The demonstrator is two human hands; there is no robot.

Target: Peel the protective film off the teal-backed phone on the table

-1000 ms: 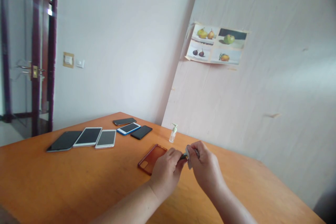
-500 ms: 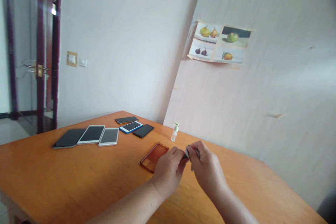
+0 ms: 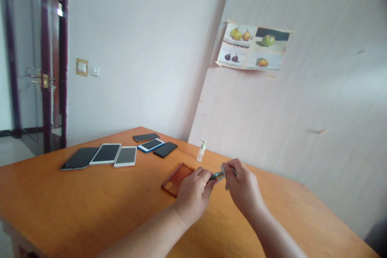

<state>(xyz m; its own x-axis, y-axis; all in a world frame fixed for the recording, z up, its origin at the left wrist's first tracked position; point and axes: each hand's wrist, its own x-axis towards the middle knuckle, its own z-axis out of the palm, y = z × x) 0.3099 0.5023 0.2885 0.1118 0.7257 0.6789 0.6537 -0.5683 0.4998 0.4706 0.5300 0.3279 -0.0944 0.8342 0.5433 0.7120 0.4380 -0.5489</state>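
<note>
My left hand (image 3: 195,191) is closed around a slim phone (image 3: 215,175), seen nearly edge-on, with most of it hidden by the fingers. A thin white wipe (image 3: 223,171) is pinched in my right hand (image 3: 243,181), close against the phone's right end. Whether the wipe is folded over the phone's edge I cannot tell. Just left of my left hand, a clear reddish-brown phone case (image 3: 175,179) lies on the table, partly covered by that hand.
Behind the hands stands a small clear pump bottle (image 3: 200,152). Several phones lie at the back left of the wooden table (image 3: 90,205), among them a white one (image 3: 125,156) and a blue-edged one (image 3: 150,145). A wall with fruit pictures (image 3: 254,48) rises behind the table.
My right hand has shifted a little to the right and up with the wipe, so more of the phone's end shows. My left hand has barely moved.
</note>
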